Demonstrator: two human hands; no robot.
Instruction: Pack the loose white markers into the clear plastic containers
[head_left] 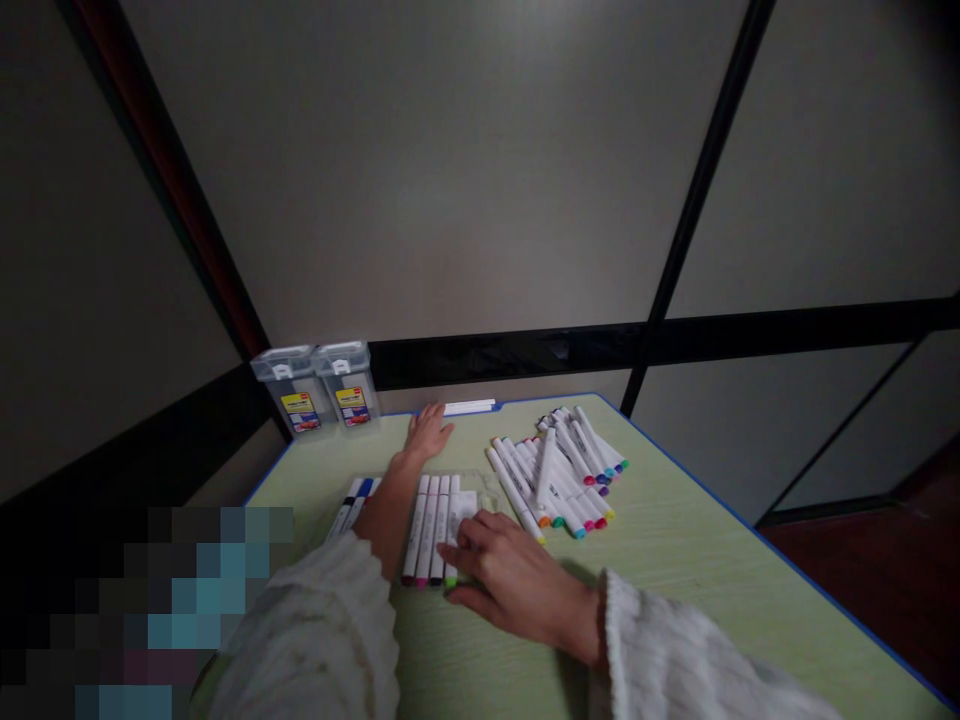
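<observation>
My left hand (426, 432) reaches far across the green table (675, 560), fingers stretched flat beside a white marker (469, 407) at the far edge. My right hand (510, 580) lies over a clear plastic tray (480, 492), its fingers spread on the near ends of a row of several white markers (431, 525) with coloured caps. A loose heap of several white markers (559, 470) with coloured tips lies to the right of the tray. A few more markers (352, 505) with dark and blue caps lie left of my left forearm.
Two clear lidded plastic boxes (315, 390) with yellow labels stand at the far left corner. Grey partition walls with black frames close in the table at the back and sides. The table has a blue edge (817, 590).
</observation>
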